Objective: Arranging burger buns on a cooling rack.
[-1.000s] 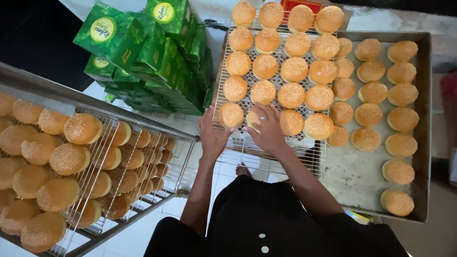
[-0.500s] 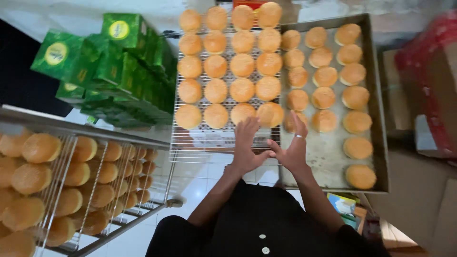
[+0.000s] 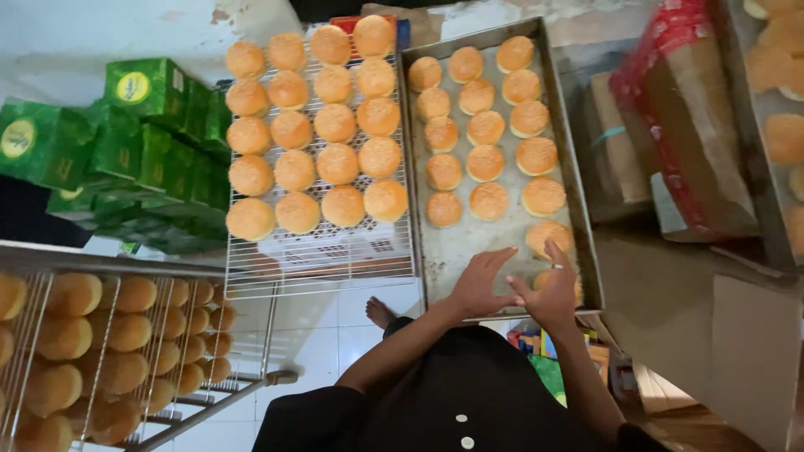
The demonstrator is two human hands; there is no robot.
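My left hand hovers with fingers spread over a bare patch of the metal baking tray, near its front edge. My right hand, with a ring on one finger, lies on top of a bun at the tray's near right corner, fingers curved over it. Another bun sits just beyond those fingertips. Several more golden sesame buns lie in rows further up the tray. Left of the tray, a wire cooling rack carries rows of buns, with its near strip bare.
A stack of green cartons stands at the left. A trolley shelf full of buns fills the lower left. Cardboard boxes and a red-wrapped bundle sit at the right, beside another bun tray. My bare foot rests on white floor tiles.
Both hands have left the wire rack's front row and moved right to the near end of the metal tray. The view has shifted right as well.
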